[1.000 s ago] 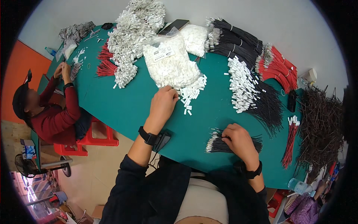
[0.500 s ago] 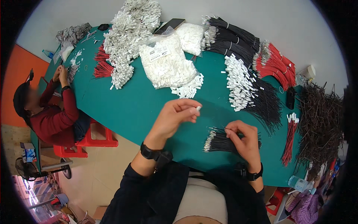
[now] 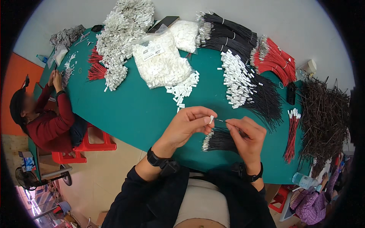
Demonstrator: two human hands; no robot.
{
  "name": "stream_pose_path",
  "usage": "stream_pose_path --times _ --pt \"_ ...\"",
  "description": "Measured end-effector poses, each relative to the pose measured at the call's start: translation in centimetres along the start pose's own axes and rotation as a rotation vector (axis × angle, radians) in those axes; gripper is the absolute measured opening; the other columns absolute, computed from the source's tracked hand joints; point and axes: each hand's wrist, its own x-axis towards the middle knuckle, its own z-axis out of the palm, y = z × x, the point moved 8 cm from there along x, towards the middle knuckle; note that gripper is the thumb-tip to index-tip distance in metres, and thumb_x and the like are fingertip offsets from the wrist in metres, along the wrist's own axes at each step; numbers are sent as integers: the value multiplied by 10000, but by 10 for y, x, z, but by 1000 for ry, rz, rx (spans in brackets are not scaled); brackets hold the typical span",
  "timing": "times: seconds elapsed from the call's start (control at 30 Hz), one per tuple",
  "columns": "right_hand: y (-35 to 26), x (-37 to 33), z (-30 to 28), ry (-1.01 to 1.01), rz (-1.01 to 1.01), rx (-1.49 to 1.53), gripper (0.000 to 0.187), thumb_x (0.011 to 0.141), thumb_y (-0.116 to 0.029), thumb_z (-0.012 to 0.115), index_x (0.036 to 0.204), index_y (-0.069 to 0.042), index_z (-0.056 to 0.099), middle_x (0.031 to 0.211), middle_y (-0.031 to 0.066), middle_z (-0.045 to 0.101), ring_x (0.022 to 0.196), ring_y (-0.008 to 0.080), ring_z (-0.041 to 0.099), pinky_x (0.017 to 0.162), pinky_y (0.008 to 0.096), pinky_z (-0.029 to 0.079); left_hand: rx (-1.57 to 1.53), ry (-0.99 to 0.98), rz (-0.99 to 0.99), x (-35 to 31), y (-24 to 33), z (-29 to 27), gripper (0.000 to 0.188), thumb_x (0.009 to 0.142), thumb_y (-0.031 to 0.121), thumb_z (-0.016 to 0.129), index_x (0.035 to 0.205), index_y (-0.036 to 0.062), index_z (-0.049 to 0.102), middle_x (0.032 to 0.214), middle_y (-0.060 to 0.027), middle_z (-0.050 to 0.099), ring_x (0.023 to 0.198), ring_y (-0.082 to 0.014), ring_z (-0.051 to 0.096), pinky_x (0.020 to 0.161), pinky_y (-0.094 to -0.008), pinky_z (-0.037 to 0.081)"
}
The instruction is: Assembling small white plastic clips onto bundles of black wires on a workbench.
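Between the thumb and fingers of my left hand is a small white plastic connector housing. My right hand pinches a thin black wire, whose silvery metal terminal points left at the housing. Tip and housing are very close; I cannot tell whether they touch. Below my hands lies a bundle of black wires with metal terminals at its left end, partly covered by my right hand. Loose white housings spill from a clear plastic bag beyond my left hand.
Black wires with white housings lie beyond my right hand. Red wire bundles, a small red bundle and a brown wire heap are at right. A person in a red sleeve works at far left of the green table.
My hands have come together, bringing the wire's terminal up to the white housing. My right hand has lifted a wire away from the bundle. The whole view has shifted slightly.
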Motion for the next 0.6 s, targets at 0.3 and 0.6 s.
stream_pose_path --times 0.3,0.6 --pt "-4 0 2 10 -41 -13 155 793 57 804 921 -22 766 693 59 626 592 156 566 511 286 399 13 61 83 2 4 -3 149 1003 39 651 1129 -33 684 1092 -172 755 958 -210 750 843 -300 614" --pt "-1 -1 3 34 -10 -22 131 804 53 797 903 -26 764 723 59 657 587 149 562 499 289 386 135 124 178 0 7 -6 126 1007 51 658 1115 -14 650 1084 -199 758 951 -241 763 825 -301 624"
